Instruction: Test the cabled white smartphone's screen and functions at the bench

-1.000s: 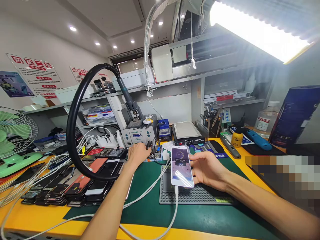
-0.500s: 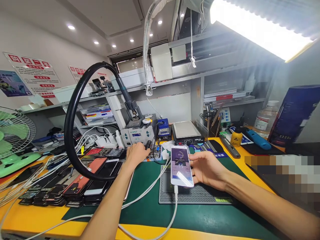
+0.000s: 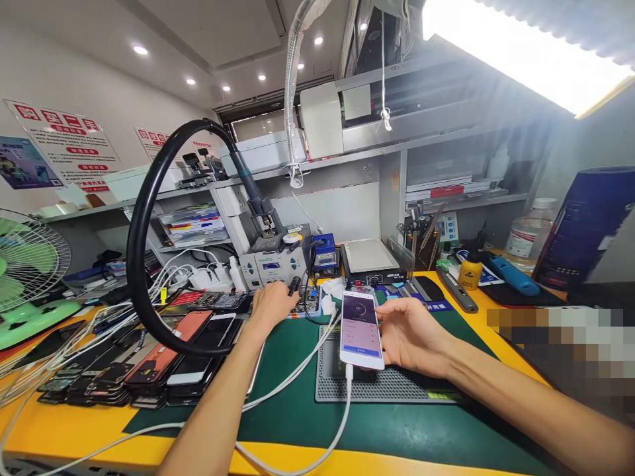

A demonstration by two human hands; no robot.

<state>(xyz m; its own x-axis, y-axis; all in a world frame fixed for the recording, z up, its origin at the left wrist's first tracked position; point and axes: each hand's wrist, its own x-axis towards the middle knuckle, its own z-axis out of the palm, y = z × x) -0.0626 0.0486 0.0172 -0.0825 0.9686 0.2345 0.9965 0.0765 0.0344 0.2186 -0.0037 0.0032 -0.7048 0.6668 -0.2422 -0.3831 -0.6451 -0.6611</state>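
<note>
A white smartphone (image 3: 361, 330) is tilted up above the grey perforated pad, its screen lit with a dark upper part and a pinkish lower part. My right hand (image 3: 411, 330) grips its right edge, thumb near the screen and fingers behind. From the phone's lower end runs a white charging cable (image 3: 342, 423). My left hand (image 3: 272, 305) reaches forward to the front of the grey hot-air station (image 3: 275, 264), beside a small black handle (image 3: 294, 285) and a tray of small parts (image 3: 312, 304). Its fingertips are hidden, so any hold is unclear.
Stacked phones (image 3: 169, 357) lie on the left under a thick black hose (image 3: 136, 264). White cables (image 3: 292, 380) cross the green mat (image 3: 421, 436). A black heating plate (image 3: 372, 261), a yellow bottle (image 3: 469, 271) and a blue tool (image 3: 513, 274) stand at the back right.
The phone's screen has changed from a purple picture-like page to a dark dial above a pink list. Both hands have stayed nearly in place.
</note>
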